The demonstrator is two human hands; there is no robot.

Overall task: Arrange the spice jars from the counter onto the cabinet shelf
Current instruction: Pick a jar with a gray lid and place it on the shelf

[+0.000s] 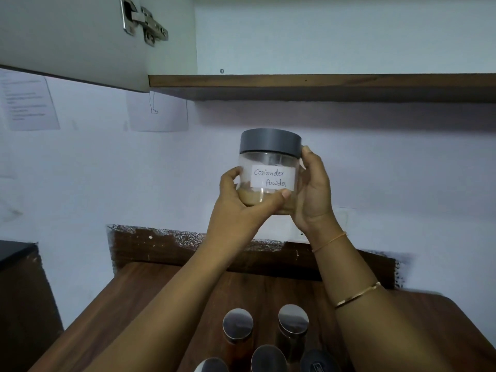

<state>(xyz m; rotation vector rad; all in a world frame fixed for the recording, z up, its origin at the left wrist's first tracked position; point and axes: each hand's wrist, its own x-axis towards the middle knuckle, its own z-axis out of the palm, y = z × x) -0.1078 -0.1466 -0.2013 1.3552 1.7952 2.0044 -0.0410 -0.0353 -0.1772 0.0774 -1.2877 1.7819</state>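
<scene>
A clear jar (271,159) with a grey lid and a handwritten label "Coriander Powder" is held up in front of the wall, below the cabinet shelf (322,81). A little tan powder lies in its bottom. My left hand (241,202) grips the jar's lower left side, thumb across the front. My right hand (314,194) clasps its right side, a fingertip at the lid's edge. Several more spice jars (238,324) with shiny or dark lids stand on the wooden counter (139,291) below my arms.
The open cabinet door (75,41) with its metal hinge (145,21) hangs at upper left. Paper sheets (29,103) are stuck to the wall on the left. A dark cabinet top (13,251) sits at the far left.
</scene>
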